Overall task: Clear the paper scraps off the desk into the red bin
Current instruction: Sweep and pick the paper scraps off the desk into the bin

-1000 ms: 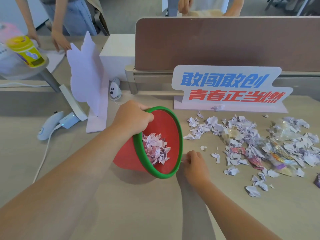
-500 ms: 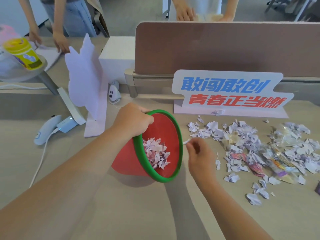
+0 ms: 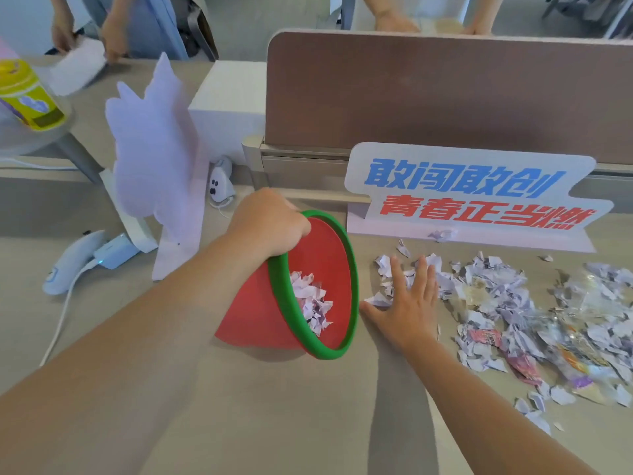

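The red bin [image 3: 250,320] with a green rim lies tilted on its side on the desk, its mouth facing right, with a heap of paper scraps inside. My left hand [image 3: 270,224] grips the top of its rim. My right hand [image 3: 409,303] lies flat and spread on the desk just right of the bin's mouth, fingers resting on the nearest scraps. The pile of pale paper scraps [image 3: 496,289], mixed with clear and coloured wrappers, spreads from my fingers to the right edge of view.
A sign with blue and red characters [image 3: 472,197] stands behind the scraps, against a brown divider [image 3: 445,94]. A white cutout stand [image 3: 154,159], a white box, a small ghost figure [image 3: 219,183] and a corded white device [image 3: 75,258] sit left. Other people's hands work beyond the desk.
My right hand went from a closed pinch at the bin's mouth to lying flat and spread on the desk over the nearest scraps. The bin stays tilted in my left hand.
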{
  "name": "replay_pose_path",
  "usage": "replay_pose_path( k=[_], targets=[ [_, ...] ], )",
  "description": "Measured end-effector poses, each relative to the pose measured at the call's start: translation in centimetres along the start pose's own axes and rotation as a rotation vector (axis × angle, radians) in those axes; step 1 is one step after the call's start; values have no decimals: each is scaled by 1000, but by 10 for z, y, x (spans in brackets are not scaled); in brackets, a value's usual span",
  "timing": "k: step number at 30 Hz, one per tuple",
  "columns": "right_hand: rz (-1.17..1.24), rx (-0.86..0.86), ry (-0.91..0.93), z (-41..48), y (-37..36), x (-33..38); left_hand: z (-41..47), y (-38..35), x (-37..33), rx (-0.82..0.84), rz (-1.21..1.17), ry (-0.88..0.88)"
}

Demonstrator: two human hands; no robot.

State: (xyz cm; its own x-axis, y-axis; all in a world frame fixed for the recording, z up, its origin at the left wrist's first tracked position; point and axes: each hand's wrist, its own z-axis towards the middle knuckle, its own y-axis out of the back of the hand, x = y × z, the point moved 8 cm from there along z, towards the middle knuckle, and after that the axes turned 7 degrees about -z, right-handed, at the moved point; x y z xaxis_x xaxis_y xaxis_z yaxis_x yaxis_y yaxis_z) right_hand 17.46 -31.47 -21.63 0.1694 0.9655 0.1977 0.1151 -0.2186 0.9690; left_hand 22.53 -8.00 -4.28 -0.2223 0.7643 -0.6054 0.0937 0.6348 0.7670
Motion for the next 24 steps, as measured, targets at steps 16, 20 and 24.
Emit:
replay_pose_path(
  k=[16, 20, 24],
  targets=[
    [19, -221, 216, 64, -3, 23, 29, 6, 19, -29, -203, 170],
    [-123, -36, 146, 49, -15, 21, 23, 1, 9, 0, -120, 108],
    [229, 26, -110, 35, 5, 7, 11, 2, 3, -1, -98, 60]
  ],
)
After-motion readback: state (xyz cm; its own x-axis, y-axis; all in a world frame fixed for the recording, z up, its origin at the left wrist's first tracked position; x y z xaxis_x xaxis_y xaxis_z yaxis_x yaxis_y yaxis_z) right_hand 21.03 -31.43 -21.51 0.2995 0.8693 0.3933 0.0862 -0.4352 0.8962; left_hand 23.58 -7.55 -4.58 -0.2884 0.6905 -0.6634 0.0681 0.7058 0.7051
